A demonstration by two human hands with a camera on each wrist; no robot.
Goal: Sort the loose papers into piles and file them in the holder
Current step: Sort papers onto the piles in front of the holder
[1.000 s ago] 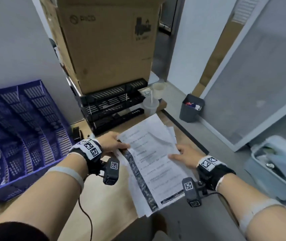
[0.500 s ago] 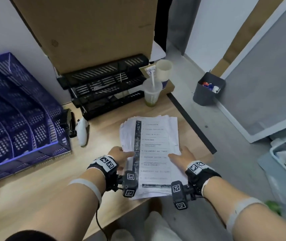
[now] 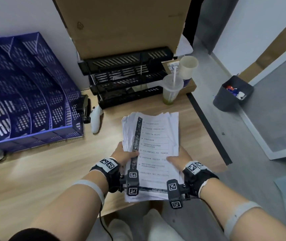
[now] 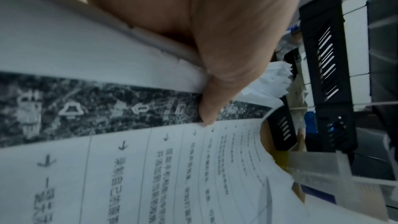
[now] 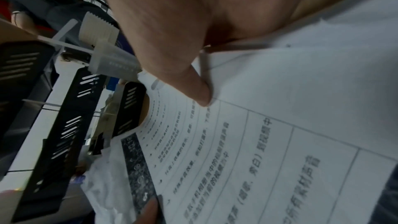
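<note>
A thick stack of printed papers (image 3: 153,143) lies over the near edge of the wooden desk (image 3: 34,171), its top sheet bearing lines of text and a dark strip down the left. My left hand (image 3: 124,154) grips the stack's left edge, thumb on top (image 4: 206,108). My right hand (image 3: 178,159) grips the right edge, thumb pressing the top sheet (image 5: 200,94). The black tiered paper holder (image 3: 126,80) stands at the back of the desk, beyond the stack. A blue slotted file holder (image 3: 27,91) stands at the left.
A large cardboard box (image 3: 121,23) rests on the black holder. A plastic cup with a straw (image 3: 170,89) and a paper cup (image 3: 188,66) stand right of it. A white controller (image 3: 96,120) lies beside the blue holder. A grey bin (image 3: 232,93) is on the floor.
The stack came down from a tilted hold in the air to the desk edge and was squared up. Both hands slid toward its near end.
</note>
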